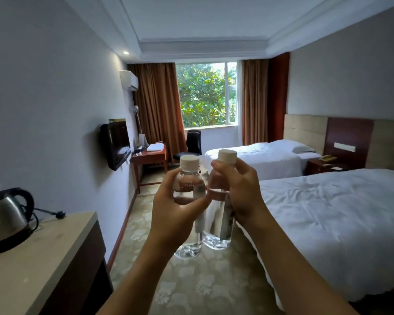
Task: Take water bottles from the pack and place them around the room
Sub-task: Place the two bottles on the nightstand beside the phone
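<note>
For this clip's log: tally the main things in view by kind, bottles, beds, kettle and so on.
Water bottles: 2, left bottle in the left hand, right bottle in the right hand
Beds: 2, near bed, far bed
Kettle: 1
Wall TV: 1
Desk: 1
Office chair: 1
Total: 8

Both arms reach forward over the patterned carpet, the left hand (180,201) gripping one clear water bottle (190,214) and the right hand (241,194) gripping a second bottle (218,223), the two held upright, side by side and touching, each with a white cap. A steel kettle (6,220) sits on a counter (43,258) at the left, and two white-sheeted beds (328,214) lie at the right. Farther off are a wall-mounted television (115,146), a wooden desk (149,159) and a window (206,94) between brown curtains.
</note>
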`<control>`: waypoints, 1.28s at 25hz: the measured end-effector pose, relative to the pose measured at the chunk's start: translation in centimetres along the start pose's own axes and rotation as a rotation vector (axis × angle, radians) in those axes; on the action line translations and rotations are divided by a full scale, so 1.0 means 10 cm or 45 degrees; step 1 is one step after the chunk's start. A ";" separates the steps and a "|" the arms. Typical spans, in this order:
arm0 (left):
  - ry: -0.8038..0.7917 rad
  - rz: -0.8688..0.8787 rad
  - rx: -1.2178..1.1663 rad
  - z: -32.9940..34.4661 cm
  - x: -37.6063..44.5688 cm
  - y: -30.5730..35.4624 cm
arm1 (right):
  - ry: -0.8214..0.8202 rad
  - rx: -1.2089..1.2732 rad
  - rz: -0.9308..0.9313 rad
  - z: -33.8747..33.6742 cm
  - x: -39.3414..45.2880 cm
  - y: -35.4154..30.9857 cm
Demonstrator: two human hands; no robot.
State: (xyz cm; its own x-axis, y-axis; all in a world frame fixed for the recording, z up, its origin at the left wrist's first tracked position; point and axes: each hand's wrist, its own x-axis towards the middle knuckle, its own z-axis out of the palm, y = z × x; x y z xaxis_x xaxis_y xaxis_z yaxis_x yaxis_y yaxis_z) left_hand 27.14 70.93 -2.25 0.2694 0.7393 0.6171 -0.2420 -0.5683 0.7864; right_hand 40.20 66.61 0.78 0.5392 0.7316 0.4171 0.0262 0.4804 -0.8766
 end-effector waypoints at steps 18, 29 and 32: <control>0.099 0.046 0.028 -0.62 4.02 -3.10 | -0.247 -0.120 0.004 1.42 4.40 2.35; -0.012 0.015 -0.017 -0.02 6.63 -5.32 | -0.140 -0.143 0.004 1.25 7.41 3.88; -0.010 0.022 0.021 0.26 7.38 -5.99 | -0.157 -0.091 0.006 1.10 8.35 4.38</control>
State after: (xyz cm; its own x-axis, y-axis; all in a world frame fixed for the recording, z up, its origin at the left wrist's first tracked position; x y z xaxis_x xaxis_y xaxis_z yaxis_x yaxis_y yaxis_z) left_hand 63.92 158.56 -3.72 0.2728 0.7265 0.6307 -0.2310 -0.5869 0.7760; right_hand 77.09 154.05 -0.19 0.4320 0.7898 0.4354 0.0863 0.4444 -0.8917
